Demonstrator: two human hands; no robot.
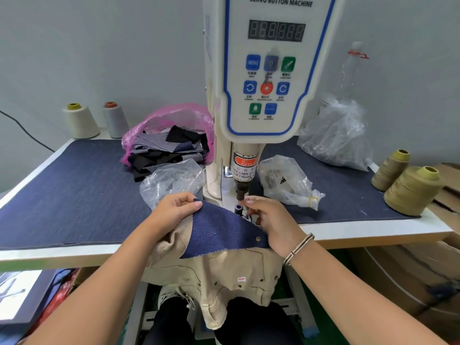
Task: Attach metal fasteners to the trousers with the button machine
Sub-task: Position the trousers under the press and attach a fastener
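left hand [174, 207] pinches navy swatch [221, 230] corner over beige trousers [224, 270] at near table edge. right hand [268, 220] fingertips pinched at lower die [238, 208] under button machine [263, 70] punch; pinched part too small to identify. risk: pedal trips, fingers crushed.

Button machine [263, 70] mid-table, trousers [224, 270] before it, thread cones [413, 190] right.

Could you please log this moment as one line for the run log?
left hand: pinches blue cloth | right hand: fingers at die under punch | beige trousers: on lap
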